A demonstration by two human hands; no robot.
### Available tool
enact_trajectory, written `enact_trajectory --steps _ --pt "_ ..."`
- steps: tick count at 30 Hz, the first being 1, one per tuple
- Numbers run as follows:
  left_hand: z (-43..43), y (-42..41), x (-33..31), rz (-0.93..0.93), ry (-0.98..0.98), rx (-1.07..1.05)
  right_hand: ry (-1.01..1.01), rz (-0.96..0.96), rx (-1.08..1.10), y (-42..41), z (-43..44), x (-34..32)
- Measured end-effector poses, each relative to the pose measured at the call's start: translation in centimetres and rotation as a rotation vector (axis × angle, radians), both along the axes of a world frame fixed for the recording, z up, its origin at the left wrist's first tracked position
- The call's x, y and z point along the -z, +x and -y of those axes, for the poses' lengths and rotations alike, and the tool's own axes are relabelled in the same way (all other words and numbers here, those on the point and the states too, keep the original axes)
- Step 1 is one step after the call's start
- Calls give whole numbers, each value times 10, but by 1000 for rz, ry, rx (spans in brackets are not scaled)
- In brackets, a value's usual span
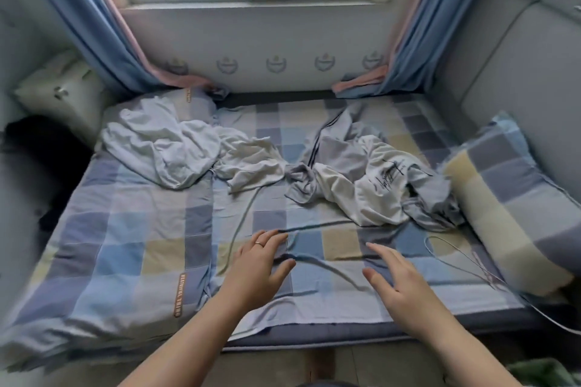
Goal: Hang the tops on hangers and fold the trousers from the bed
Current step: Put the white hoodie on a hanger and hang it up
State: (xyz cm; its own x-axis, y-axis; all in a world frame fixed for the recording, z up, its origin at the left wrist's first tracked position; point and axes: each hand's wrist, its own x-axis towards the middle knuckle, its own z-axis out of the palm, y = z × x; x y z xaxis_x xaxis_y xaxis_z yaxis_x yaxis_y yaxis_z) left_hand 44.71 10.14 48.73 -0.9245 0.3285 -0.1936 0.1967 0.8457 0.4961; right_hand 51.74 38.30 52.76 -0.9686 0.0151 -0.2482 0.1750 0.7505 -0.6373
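Crumpled clothes lie across the far half of the checked bed (132, 229). A pale grey-white garment (160, 148) is heaped at the left, with a cream top (251, 160) beside it. At the right, a white top with black lettering (374, 188) is tangled with a grey garment with dark side stripes (339, 141). My left hand (261, 264), with a ring on one finger, reaches over the near sheet with fingers extended. My right hand (396, 280) is spread beside it. Both hold nothing and are short of the clothes.
A checked pillow (509, 198) lies at the bed's right edge and a pale cushion (63, 94) at the far left. A thin cord (456, 254) trails over the sheet near the pillow. Blue curtains (103, 25) hang beside the window. The near bed edge (314, 333) is in front of me.
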Motion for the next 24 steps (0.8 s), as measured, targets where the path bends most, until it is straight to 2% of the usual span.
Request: enact_trajectory --steps 5,12,19,24 --pt "-2 -56 19 59 -18 -100 3 55 -71 -93 -10 21" --pt "23 -131 73 203 -26 -184 98 225 -148 -186 7 73" --pt "90 -217 206 351 -108 -230 108 346 -136 -294 69 198" --pt "126 -286 322 346 -205 -237 182 320 -135 -377 92 314"
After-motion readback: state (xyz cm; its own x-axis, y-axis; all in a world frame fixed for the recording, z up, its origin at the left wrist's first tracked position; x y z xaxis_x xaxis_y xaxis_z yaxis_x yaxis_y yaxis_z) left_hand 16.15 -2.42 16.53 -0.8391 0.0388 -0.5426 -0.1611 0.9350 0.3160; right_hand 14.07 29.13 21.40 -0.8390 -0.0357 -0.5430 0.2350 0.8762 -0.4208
